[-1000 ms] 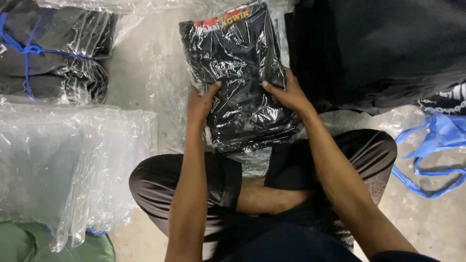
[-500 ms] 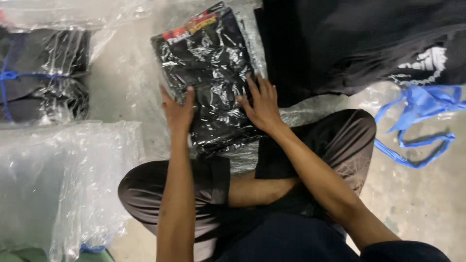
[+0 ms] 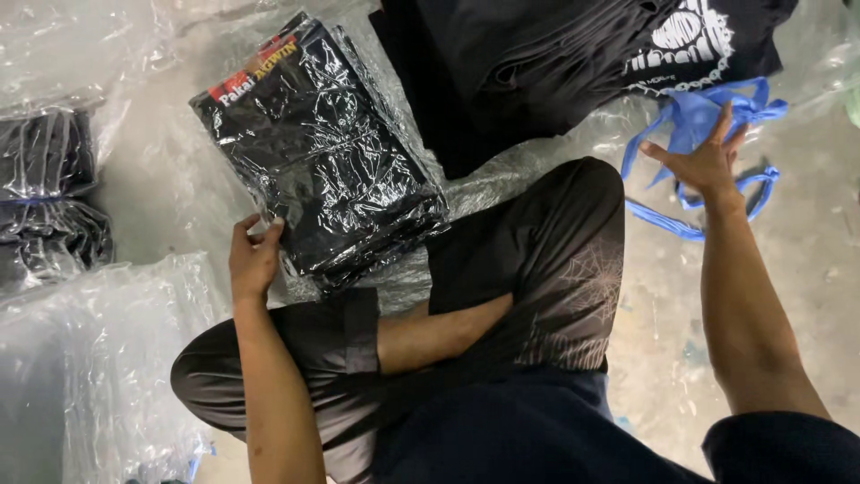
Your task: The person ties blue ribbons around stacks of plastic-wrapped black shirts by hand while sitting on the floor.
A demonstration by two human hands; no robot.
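Note:
A stack of black garments in shiny clear bags (image 3: 322,161) lies on the floor in front of my crossed legs. My left hand (image 3: 253,258) grips the stack's near left corner. Far to the right, my right hand (image 3: 703,159) is spread open with nothing in it, hovering over a tangle of blue plastic strap (image 3: 694,121).
A pile of unbagged black shirts with a white print (image 3: 573,54) lies at the top right. Bundles of bagged black garments (image 3: 49,197) sit at the left. Empty clear plastic bags (image 3: 98,350) are heaped at the lower left. The floor is bare concrete (image 3: 806,224).
My right hand has left the bagged stack and swung out right over the blue strap. My left hand has slid to the stack's near left corner. The view has shifted.

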